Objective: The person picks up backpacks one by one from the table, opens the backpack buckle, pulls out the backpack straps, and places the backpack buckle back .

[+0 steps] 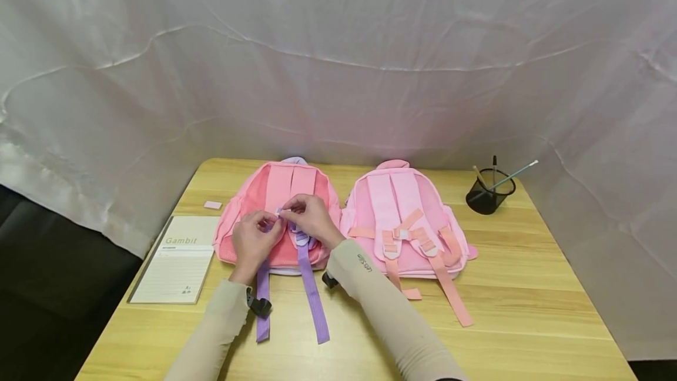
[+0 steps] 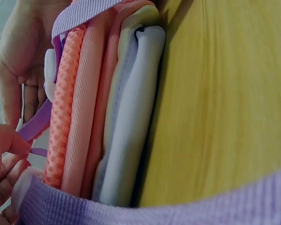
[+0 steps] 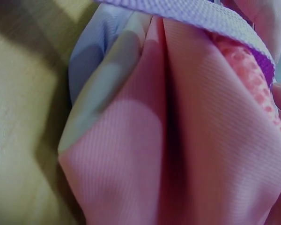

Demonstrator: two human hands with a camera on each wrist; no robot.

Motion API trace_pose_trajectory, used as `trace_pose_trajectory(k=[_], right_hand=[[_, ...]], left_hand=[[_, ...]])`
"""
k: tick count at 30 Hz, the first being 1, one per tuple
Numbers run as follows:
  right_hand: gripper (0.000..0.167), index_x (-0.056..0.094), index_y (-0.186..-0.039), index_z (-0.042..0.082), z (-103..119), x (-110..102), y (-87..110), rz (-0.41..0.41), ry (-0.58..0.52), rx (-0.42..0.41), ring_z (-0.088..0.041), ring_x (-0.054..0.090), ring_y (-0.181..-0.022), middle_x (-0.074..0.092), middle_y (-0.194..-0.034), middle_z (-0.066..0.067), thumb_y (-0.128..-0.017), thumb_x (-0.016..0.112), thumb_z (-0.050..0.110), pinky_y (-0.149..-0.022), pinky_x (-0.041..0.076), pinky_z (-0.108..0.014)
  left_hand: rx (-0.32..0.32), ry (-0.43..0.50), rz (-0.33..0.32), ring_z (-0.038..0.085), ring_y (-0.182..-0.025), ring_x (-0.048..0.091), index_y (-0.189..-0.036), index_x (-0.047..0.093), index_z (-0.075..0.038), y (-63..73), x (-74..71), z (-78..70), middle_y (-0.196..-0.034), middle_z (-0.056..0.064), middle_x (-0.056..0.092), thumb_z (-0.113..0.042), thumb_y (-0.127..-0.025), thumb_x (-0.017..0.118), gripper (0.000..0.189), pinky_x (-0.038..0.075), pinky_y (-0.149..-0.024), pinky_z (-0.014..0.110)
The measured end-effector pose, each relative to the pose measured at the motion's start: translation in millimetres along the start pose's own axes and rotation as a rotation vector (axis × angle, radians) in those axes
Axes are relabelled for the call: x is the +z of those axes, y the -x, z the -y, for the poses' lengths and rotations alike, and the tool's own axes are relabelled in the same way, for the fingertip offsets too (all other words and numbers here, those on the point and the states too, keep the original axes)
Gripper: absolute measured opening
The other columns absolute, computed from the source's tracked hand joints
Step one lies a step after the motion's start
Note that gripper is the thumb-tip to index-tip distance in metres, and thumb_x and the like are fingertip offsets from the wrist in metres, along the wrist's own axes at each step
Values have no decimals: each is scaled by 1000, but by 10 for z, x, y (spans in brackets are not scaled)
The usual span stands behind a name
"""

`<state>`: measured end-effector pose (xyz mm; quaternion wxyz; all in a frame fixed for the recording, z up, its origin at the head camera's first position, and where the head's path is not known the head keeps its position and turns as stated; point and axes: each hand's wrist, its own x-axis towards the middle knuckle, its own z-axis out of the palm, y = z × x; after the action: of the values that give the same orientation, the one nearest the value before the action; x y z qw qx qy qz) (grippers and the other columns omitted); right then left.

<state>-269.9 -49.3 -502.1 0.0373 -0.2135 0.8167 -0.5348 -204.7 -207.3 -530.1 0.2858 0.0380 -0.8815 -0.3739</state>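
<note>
A coral-pink backpack (image 1: 274,187) with purple straps lies straps-up on the table. Over its middle my two hands meet. My left hand (image 1: 256,237) pinches a thin purple strap (image 2: 35,124) between thumb and fingers. From the other side, my right hand (image 1: 311,216) pinches the strap's end, where a small white piece, perhaps a buckle, shows at the fingertips. Fingers partly hide this spot. Two purple strap tails (image 1: 313,293) hang toward the near edge. In the right wrist view, the backpack's pink side (image 3: 126,154) covers most of the work.
To the right lies a light-pink backpack (image 1: 436,210), its peach chest strap joined by a white buckle. A notebook (image 1: 177,263) and a pink eraser (image 1: 213,205) lie left. A black mesh pen cup (image 1: 483,200) stands at the back right. Curtains surround the table (image 1: 508,322).
</note>
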Motion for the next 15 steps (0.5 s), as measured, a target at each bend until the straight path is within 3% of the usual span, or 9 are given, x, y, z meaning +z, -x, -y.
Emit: trace_pose_trajectory(k=[12,15], right_hand=[[10,79,-97,9,-21,2,16,1,17,-25,-4,64,-74,76,-88,-3,-91,81,16,-68,54,-18],[10,78,-97,9,-23,-3,12,2,21,-26,-5,65,-75,76,-89,-3,-91,81,17,-69,54,-19]], left_hand=[[-19,10,40,24,-76,64,-81,75,-15,18,-4,34,-77,4,72,-23,-81,85,13,42,-68,36],[-38,30,66,22,-76,64,-88,75,-15,4,-17,35,-81,4,72,-24,-83,84,14,44,-68,32]])
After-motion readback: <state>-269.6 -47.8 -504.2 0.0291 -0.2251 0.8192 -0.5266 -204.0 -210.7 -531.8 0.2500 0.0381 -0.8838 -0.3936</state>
